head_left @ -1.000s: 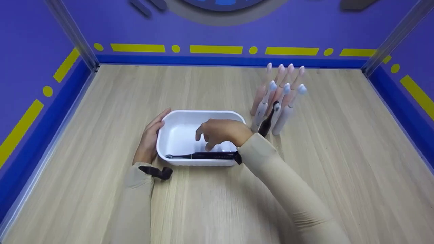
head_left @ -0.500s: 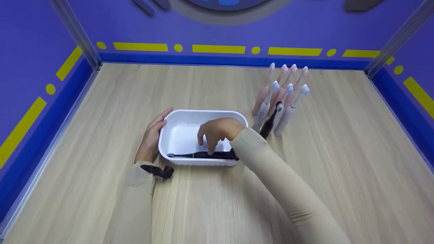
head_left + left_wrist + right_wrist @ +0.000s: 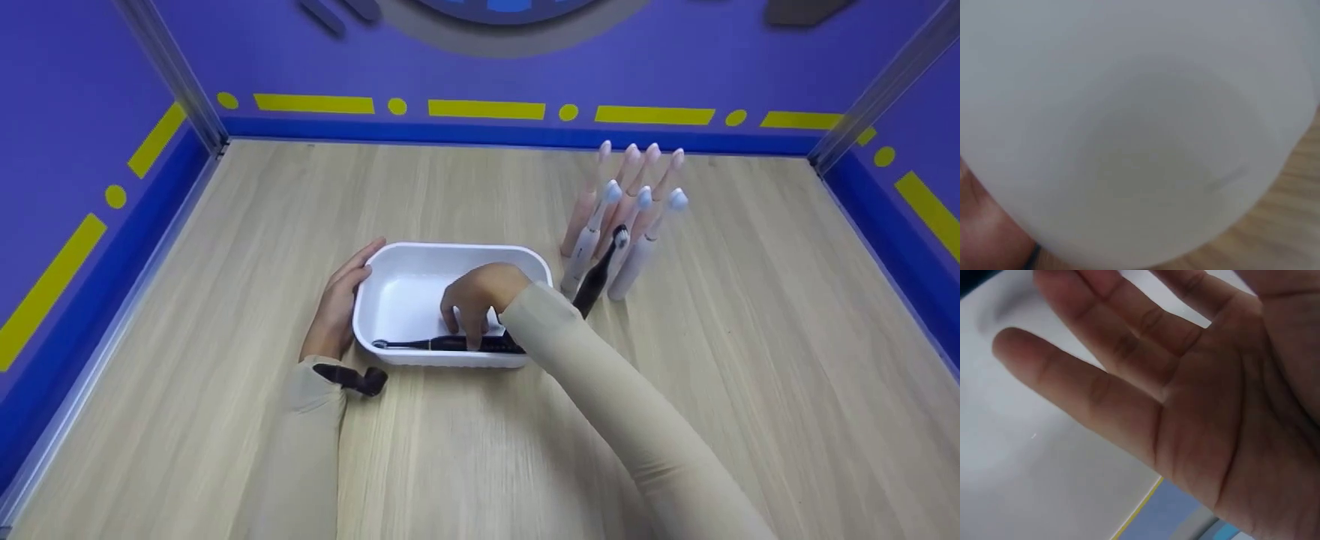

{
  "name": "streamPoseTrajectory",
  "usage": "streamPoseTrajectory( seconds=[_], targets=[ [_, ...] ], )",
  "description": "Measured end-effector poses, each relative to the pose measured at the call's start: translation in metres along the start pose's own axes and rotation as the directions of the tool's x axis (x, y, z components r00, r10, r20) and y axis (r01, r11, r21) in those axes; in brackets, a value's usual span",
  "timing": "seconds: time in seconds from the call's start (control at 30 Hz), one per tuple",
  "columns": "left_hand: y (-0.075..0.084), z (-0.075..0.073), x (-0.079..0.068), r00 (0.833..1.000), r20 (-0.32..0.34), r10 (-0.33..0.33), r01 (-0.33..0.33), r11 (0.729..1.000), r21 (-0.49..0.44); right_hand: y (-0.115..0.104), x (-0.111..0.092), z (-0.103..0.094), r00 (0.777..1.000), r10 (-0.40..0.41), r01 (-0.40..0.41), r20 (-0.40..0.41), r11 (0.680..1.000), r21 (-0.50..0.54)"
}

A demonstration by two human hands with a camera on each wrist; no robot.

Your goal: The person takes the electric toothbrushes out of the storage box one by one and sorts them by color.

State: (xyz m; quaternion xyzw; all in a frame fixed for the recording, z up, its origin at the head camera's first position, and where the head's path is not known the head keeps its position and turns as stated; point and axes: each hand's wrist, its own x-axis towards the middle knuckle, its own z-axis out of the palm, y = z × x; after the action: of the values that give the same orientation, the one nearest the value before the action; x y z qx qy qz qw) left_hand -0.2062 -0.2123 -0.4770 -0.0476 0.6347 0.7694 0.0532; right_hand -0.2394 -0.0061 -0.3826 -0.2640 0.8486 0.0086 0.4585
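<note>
A white plastic tub (image 3: 401, 292) stands on the table. Along its near inner wall lies a black electric toothbrush (image 3: 445, 343), its brush end to the left. My right hand (image 3: 480, 296) reaches down inside the tub, thumb over the toothbrush handle and the other fingers lowered beyond it. In the right wrist view those fingers (image 3: 1100, 391) extend fairly straight against the white tub; the toothbrush does not show there. My left hand (image 3: 334, 300) rests along the tub's left outer side, fingers extended up to the rim. White tub wall fills most of the left wrist view.
Just right of the tub, several electric toothbrushes stand upright in a close group: pink ones (image 3: 578, 221) behind, white ones (image 3: 579, 259) in front, and a black one (image 3: 592, 289) nearest my right sleeve (image 3: 600, 375). Blue-purple panels (image 3: 480, 75) wall in the wooden table (image 3: 420, 450).
My right hand has lowered inside the tub and its thumb has come down over the black toothbrush. The left hand keeps its place at the tub's side.
</note>
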Motion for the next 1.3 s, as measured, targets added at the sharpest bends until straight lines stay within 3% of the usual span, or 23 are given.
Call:
streamPoseTrajectory(
  seconds=[0.37, 0.67, 1.03, 1.3],
  targets=[
    [0.001, 0.001, 0.001, 1.0, 0.007, 0.018, -0.018, 0.999, -0.036, 0.001, 0.001, 0.003, 1.0, 0.0, 0.0, 0.003, 1.0, -0.028],
    [0.0, 0.001, 0.001, 1.0, 0.02, 0.022, -0.021, 0.999, -0.041, 0.008, 0.002, 0.005, 1.0, 0.011, -0.011, 0.001, 0.995, 0.102],
    [0.0, 0.001, 0.002, 0.999, 0.023, 0.037, -0.035, 0.997, -0.075, 0.012, 0.001, 0.006, 1.0, -0.007, 0.007, 0.001, 0.989, 0.146],
    [-0.001, 0.001, 0.002, 1.0, 0.021, 0.018, -0.017, 0.999, -0.038, 0.013, 0.0, 0.005, 0.999, -0.047, 0.044, 0.011, 0.984, 0.17]
  ],
)
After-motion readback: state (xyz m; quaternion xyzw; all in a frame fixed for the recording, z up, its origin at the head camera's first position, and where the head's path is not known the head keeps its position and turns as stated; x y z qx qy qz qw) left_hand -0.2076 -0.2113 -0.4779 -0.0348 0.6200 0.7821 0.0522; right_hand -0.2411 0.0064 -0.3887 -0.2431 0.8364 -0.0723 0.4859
